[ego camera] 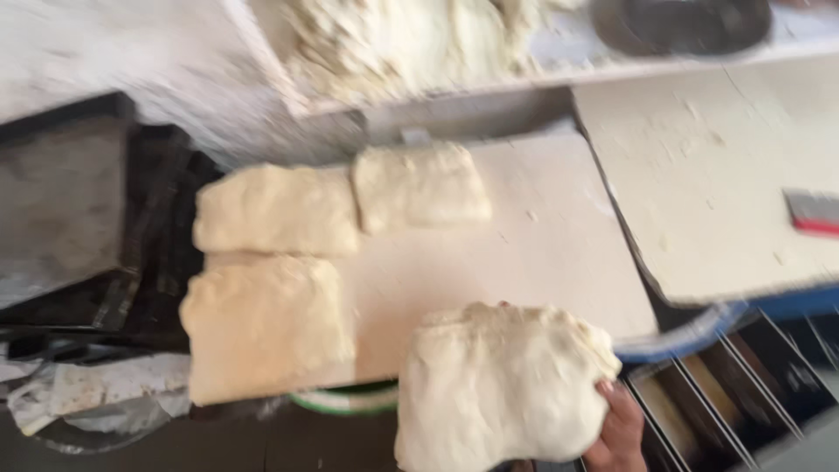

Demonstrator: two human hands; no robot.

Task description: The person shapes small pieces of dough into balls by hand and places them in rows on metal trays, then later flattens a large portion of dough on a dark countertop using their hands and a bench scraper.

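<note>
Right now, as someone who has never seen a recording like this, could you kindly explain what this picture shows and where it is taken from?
There is one picture, taken by a camera worn on a person's head, looking down at the work. No machine is involved, only bare hands. The right hand grips a big lump of dough at the lower edge; its fingers press into the side. The left hand is not in view. Three flattened dough pieces lie on a floured wooden board. A second board sits to the right with a red-edged scraper on it. A heap of dough lies at the top. The picture is blurred.
</note>
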